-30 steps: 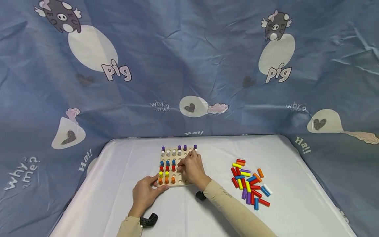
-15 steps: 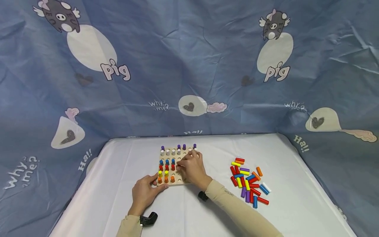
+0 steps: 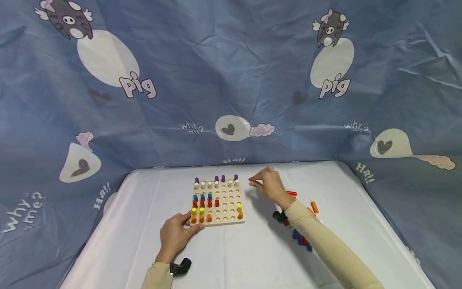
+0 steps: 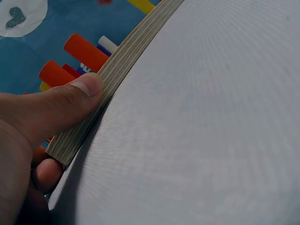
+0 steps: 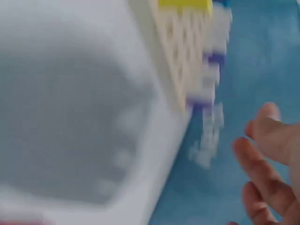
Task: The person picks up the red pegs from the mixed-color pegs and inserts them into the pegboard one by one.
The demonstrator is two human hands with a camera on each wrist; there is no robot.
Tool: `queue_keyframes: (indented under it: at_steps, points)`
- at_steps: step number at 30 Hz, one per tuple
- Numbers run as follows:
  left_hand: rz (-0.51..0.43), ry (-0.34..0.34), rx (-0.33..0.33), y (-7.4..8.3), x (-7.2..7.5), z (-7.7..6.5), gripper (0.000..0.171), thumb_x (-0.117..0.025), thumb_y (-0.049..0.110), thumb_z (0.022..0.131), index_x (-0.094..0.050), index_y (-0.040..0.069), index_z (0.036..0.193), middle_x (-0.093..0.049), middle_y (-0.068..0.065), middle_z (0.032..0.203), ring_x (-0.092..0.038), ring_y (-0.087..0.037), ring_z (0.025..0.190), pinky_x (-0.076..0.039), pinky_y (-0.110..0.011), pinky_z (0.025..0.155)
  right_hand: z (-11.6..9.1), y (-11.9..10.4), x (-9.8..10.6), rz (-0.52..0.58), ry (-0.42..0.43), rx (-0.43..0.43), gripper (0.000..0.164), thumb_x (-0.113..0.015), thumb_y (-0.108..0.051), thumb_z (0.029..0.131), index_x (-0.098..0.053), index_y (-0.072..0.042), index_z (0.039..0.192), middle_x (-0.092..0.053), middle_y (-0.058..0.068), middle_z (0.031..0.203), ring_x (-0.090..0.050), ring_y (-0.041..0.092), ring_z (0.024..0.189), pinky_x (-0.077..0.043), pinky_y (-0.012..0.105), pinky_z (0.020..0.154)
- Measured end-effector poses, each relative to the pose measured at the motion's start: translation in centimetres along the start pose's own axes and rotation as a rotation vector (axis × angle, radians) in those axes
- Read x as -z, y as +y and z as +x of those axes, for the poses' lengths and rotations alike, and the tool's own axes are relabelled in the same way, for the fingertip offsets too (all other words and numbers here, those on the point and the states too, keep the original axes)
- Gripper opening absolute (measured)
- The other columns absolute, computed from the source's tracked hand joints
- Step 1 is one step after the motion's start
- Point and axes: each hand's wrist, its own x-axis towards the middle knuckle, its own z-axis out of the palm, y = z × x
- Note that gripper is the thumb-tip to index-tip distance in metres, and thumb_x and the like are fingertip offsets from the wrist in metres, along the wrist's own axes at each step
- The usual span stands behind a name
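Observation:
A wooden pegboard lies on the table, with rows of purple, white, blue, red, yellow and orange pegs upright in part of its holes. My left hand holds its near left corner; the left wrist view shows the thumb against the plywood edge and the other fingers round the corner. My right hand is in the air to the right of the board, apart from it. Its fingers are bent loosely and no peg shows between them in the right wrist view. A red peg stands fourth in the red row.
Loose pegs lie in a heap to the right, partly hidden under my right forearm; an orange peg shows beside the sleeve. The white tabletop ends at a blue printed cloth at the back.
My right hand has let go of the red peg at the board and moved away to the right. The board's right side is now uncovered. My left hand stays at the corner.

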Motion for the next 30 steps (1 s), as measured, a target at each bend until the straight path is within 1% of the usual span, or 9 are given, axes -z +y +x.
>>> queue_keyframes:
  at_steps: [3,6,10,12,14,17,22,26,30]
  points:
    - [-0.006,0.001,0.005,0.0,0.1,0.1,0.077,-0.097,0.052,0.069,-0.077,0.006,0.128,-0.055,0.004,0.07,-0.041,-0.012,0.06,-0.03,-0.029,0.057,-0.5,3.0,2.7,-0.051,-0.069,-0.094,0.015,-0.086,-0.018,0.089,-0.086,-0.009,0.1,-0.083,0.006,0.096,-0.065,0.035,0.095,-0.05,0.053,0.084]
    - [-0.011,-0.006,0.013,0.1,0.2,0.2,0.077,-0.097,0.052,0.07,-0.077,0.007,0.129,-0.054,0.004,0.07,-0.04,-0.012,0.06,-0.029,-0.029,0.057,-1.6,5.9,4.6,-0.098,-0.144,-0.199,0.018,-0.082,-0.02,0.093,-0.085,-0.005,0.104,-0.083,0.008,0.101,-0.064,0.038,0.1,-0.049,0.055,0.088]
    - [-0.011,-0.016,0.02,0.3,0.3,0.2,0.077,-0.097,0.052,0.07,-0.076,0.007,0.129,-0.054,0.003,0.071,-0.04,-0.013,0.061,-0.029,-0.029,0.057,-3.5,8.8,6.0,-0.108,-0.239,-0.347,0.02,-0.077,-0.018,0.099,-0.082,-0.002,0.109,-0.081,0.013,0.107,-0.063,0.04,0.104,-0.047,0.056,0.095]
    - [-0.01,-0.019,0.026,0.3,0.3,0.2,0.078,-0.097,0.052,0.069,-0.076,0.007,0.129,-0.053,0.003,0.071,-0.04,-0.013,0.061,-0.029,-0.029,0.058,-4.3,9.8,6.2,-0.082,-0.278,-0.405,0.02,-0.074,-0.017,0.101,-0.081,-0.001,0.11,-0.08,0.016,0.109,-0.065,0.04,0.105,-0.048,0.057,0.099]
    - [-0.01,-0.024,0.032,0.4,0.2,0.2,0.078,-0.097,0.052,0.069,-0.076,0.007,0.129,-0.053,0.003,0.071,-0.04,-0.013,0.061,-0.029,-0.029,0.058,-5.1,10.6,6.2,-0.053,-0.313,-0.447,0.019,-0.073,-0.017,0.102,-0.081,-0.001,0.11,-0.079,0.017,0.109,-0.068,0.039,0.105,-0.049,0.057,0.101]
    - [-0.008,-0.024,0.039,0.3,0.2,0.1,0.078,-0.097,0.053,0.069,-0.076,0.007,0.13,-0.054,0.003,0.071,-0.04,-0.013,0.061,-0.029,-0.029,0.058,-6.1,11.6,5.9,-0.018,-0.338,-0.473,0.018,-0.071,-0.016,0.102,-0.081,-0.003,0.108,-0.079,0.016,0.108,-0.07,0.034,0.101,-0.053,0.057,0.099]
    - [-0.007,-0.021,0.037,0.3,0.1,0.0,0.077,-0.097,0.052,0.07,-0.076,0.007,0.129,-0.055,0.003,0.071,-0.042,-0.013,0.062,-0.03,-0.029,0.058,-7.1,12.6,5.4,0.0,-0.304,-0.485,0.014,-0.073,-0.016,0.101,-0.083,-0.007,0.103,-0.079,0.011,0.103,-0.069,0.026,0.094,-0.054,0.052,0.094]
    - [-0.002,-0.032,0.051,0.3,0.0,0.1,0.078,-0.096,0.055,0.07,-0.076,0.007,0.129,-0.055,0.003,0.072,-0.042,-0.013,0.063,-0.03,-0.03,0.059,-7.5,12.8,5.6,0.034,-0.294,-0.524,0.014,-0.074,-0.019,0.101,-0.083,-0.008,0.1,-0.077,0.007,0.097,-0.065,0.023,0.09,-0.054,0.049,0.091]
    - [-0.002,-0.036,0.059,0.2,0.0,0.1,0.079,-0.095,0.056,0.071,-0.076,0.007,0.129,-0.055,0.003,0.072,-0.042,-0.013,0.063,-0.029,-0.03,0.059,-7.9,13.1,6.0,0.103,-0.312,-0.59,0.02,-0.074,-0.027,0.102,-0.082,-0.008,0.105,-0.076,0.007,0.1,-0.063,0.023,0.092,-0.054,0.045,0.09]
